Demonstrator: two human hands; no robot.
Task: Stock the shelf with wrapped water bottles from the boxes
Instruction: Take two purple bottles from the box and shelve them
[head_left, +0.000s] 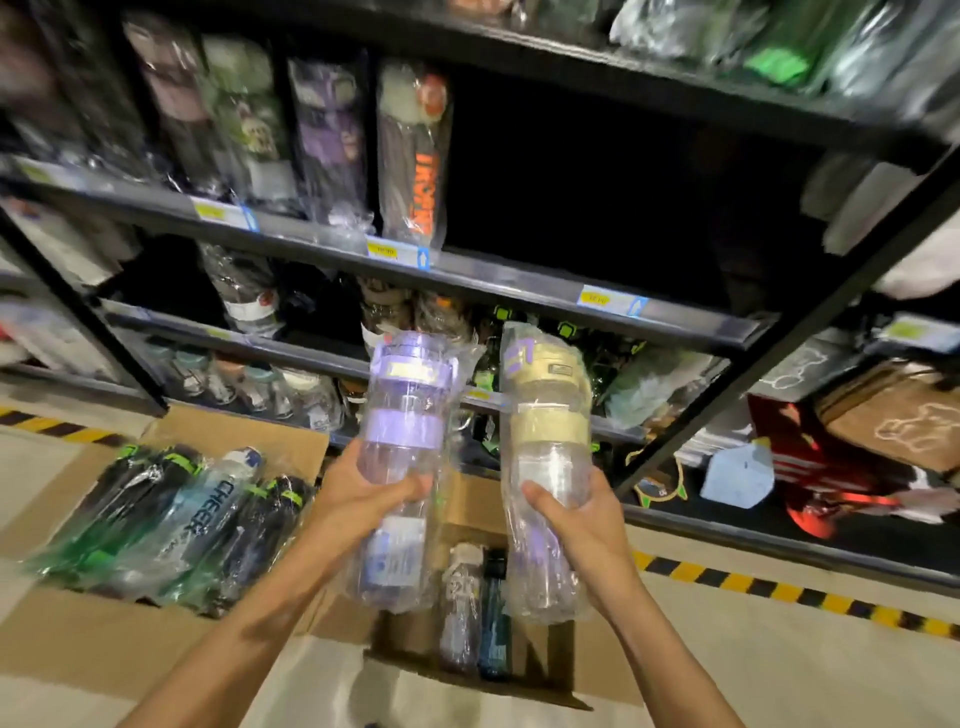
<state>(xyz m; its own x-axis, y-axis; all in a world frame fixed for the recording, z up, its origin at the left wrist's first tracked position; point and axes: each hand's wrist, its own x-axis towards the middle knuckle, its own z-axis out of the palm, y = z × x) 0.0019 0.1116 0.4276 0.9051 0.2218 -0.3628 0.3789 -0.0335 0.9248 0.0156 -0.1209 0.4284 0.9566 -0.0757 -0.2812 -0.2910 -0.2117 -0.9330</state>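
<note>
Cardboard frames the left of our view: an open box (156, 613) on the floor, left of the black shelf unit's (519, 291) lower bays, with wrapped dark and green bottles (166, 525) lying side by side on it, probably so they can be lifted out one at a time.

Right of it, our left hand (358, 499) curls its grip round the waist of a purple-banded clear bottle (402, 457) in crinkled plastic wrap, lid up and tipped toward the shelf unit. Below both hands a second, narrower box (524, 660) holds a few more wrapped bottles (475, 608) standing on end.

Our right hand (582, 525) grips a cream-banded clear bottle (545, 457), also wrapped, the thumb across its front. Both bottles are raised in front of the shelf unit, touching none of its boards; we judge they are held low on the body so the lids lead into a bay.

The widest dark gap sits on the shelf unit's middle board, right of the orange-lettered bottle (415, 171), and looks the likeliest spot.
</note>
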